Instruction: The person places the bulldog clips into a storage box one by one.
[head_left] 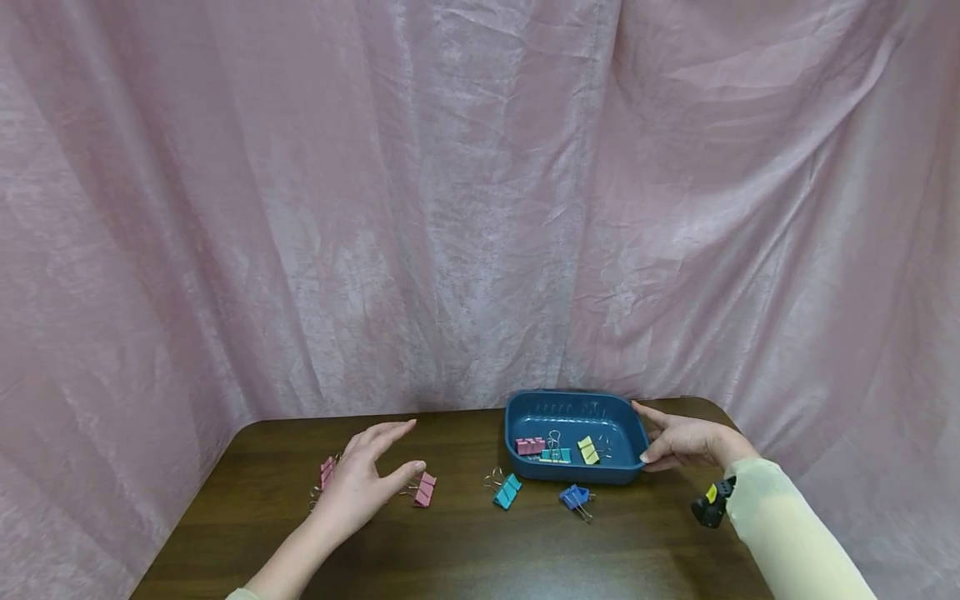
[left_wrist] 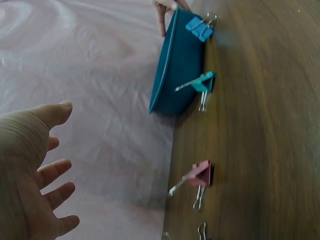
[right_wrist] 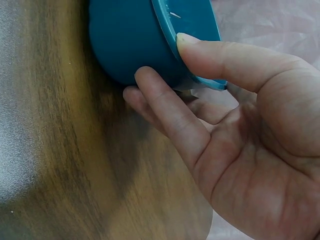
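Note:
At the right of the table, my right hand (head_left: 688, 440) grips the end of a blue plastic bin (head_left: 573, 475), thumb at the rim (right_wrist: 172, 37) and fingers against the outer wall. A pink binder clip (head_left: 530, 446), a teal one (head_left: 556, 456) and a yellow one (head_left: 588, 450) lie inside. My left hand (head_left: 356, 483) hangs over the left of the table with nothing in it, thumb and fingers spread apart. Beside its thumb lies a pink binder clip (head_left: 424, 490). Another pink clip (head_left: 327, 472) is partly hidden behind this hand.
A teal binder clip (head_left: 507, 492) and a blue binder clip (head_left: 575, 497) lie on the brown wooden table (head_left: 465, 550) in front of the bin. Behind the table's far edge hangs a pink curtain (head_left: 450, 250). A black wrist device (head_left: 708, 504) sits at the right cuff.

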